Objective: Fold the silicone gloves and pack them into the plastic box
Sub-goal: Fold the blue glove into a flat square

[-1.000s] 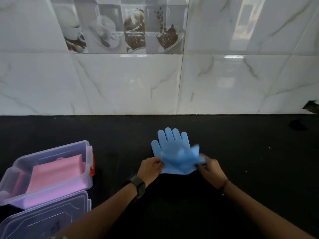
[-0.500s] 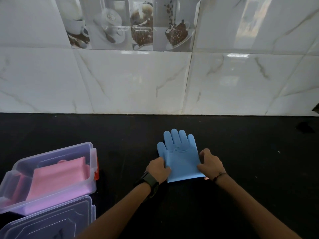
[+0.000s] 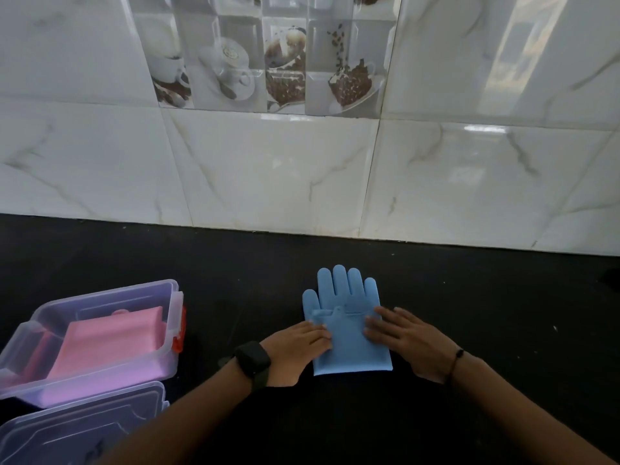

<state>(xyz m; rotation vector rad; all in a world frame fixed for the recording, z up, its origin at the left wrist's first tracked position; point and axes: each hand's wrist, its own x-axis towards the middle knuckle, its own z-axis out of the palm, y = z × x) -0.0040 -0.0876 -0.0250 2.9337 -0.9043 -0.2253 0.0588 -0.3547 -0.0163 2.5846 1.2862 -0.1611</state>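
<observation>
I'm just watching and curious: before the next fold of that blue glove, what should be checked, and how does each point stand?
1. Blue glove lies flat on the black counter, fingers toward the wall: ok.
2. Left hand rests flat on the glove's left edge: ok.
3. Right hand rests flat on its right edge: ok.
4. Plastic box stands open, lid off in front of it: ok.
5. Room left in the box beside the pink glove: cannot tell.
</observation>
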